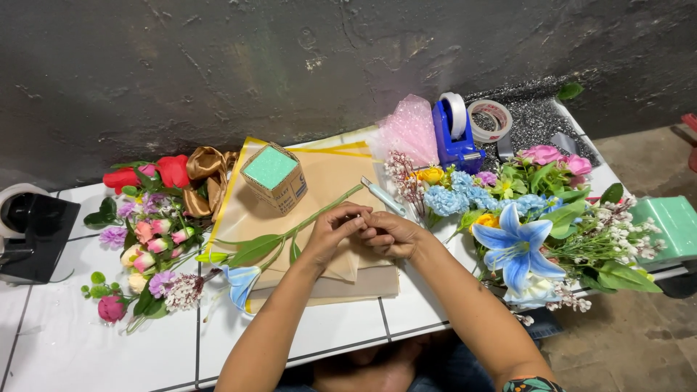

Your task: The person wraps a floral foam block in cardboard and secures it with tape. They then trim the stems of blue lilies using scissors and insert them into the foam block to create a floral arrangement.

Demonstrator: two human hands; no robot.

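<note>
My left hand and right hand meet above the middle of the tiled bench, fingers curled and pressed together, pinching the upper part of a green flower stem. Both forearms rise from the near edge. The stem slants down-left across a stack of tan paper sheets, its leaves and pale blue bloom lying toward the near-left of the sheets. A small craft knife rests just beyond my fingers. On the sheets' far-left corner stands an open cardboard box holding a green foam block. Loose artificial flowers lie at the left; a larger bunch fills the right edge. A blue tape dispenser stands at the far edge against the dark wall.
</note>
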